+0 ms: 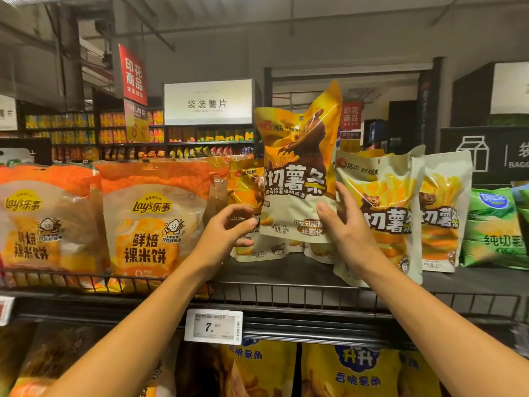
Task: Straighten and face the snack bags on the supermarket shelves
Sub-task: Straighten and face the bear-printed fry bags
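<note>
Now the right hand (347,224) holds a yellow and cream fries bag (297,167) above the top shelf (286,272), with the thumb on the printed front near the lower right corner and the other fingers curled behind the edge. The bag is of glossy plastic film, a little wrinkled, and light reflects on it in white streaks. Its shape is a tall pouch with a flat sealed top; the long axis stands nearly upright, the top leaning slightly to the right, and the printed face looks toward the camera.

The left hand (229,230) is just at the lower left edge of the same bag, with the fingers curled. I cannot tell if they really pinch the bag or only touch it.

Behind and below the held bag, more fries bags (380,213) of the same kind stand on the dark shelf, the ones at the right upright and facing front, the ones at the left partly hidden. Further left there are big rice cake packs (154,219) in clear, crinkled wrap with orange print, behind a low wire rail (286,295). At the far right stands a green bag (495,230). A white price tag (214,326) with 7.90 is fixed on the shelf edge
</note>
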Demonstrator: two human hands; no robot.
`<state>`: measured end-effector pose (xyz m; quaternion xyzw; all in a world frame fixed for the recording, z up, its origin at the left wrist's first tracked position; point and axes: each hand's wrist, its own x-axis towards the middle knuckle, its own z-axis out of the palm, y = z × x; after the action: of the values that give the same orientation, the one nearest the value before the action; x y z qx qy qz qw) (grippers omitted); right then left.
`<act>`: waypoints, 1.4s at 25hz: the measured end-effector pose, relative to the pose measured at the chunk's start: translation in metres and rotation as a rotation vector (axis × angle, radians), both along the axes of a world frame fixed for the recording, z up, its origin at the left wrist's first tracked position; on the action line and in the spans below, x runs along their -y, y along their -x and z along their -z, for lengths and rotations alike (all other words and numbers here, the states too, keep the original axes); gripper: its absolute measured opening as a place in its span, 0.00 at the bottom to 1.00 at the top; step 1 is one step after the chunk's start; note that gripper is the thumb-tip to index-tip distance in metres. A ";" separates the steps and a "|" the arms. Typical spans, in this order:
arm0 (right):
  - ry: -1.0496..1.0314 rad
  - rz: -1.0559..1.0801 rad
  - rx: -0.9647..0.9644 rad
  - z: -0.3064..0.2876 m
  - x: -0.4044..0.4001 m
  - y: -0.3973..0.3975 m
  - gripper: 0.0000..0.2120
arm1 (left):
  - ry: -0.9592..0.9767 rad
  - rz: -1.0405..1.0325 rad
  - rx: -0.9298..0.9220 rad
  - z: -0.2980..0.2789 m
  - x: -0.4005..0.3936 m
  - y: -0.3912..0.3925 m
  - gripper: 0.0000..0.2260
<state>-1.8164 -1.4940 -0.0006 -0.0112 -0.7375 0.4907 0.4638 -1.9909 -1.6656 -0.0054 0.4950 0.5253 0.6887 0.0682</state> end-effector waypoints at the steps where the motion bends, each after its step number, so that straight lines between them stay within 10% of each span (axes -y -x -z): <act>1: -0.003 0.035 0.006 0.000 0.001 0.000 0.40 | -0.002 0.033 -0.034 0.000 0.002 0.000 0.07; 5: -0.112 0.163 0.090 -0.001 0.006 -0.002 0.43 | 0.053 0.181 -0.096 0.001 0.008 -0.005 0.21; 13: -0.264 -0.068 0.156 -0.003 0.009 -0.006 0.17 | 0.152 0.180 -0.039 0.001 0.005 -0.007 0.52; 22: -0.167 0.026 0.055 -0.002 0.006 -0.002 0.20 | 0.098 0.157 0.027 0.003 0.002 0.003 0.39; 27: -0.099 -0.048 0.303 0.004 0.004 0.002 0.38 | 0.131 0.356 0.087 -0.001 0.003 0.001 0.28; 35: -0.136 0.033 0.215 0.004 0.003 -0.004 0.23 | 0.201 0.146 0.064 0.004 -0.004 0.003 0.17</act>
<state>-1.8128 -1.4965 -0.0043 -0.0441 -0.8144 0.4277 0.3898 -1.9941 -1.6614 -0.0095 0.5005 0.5518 0.6411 0.1842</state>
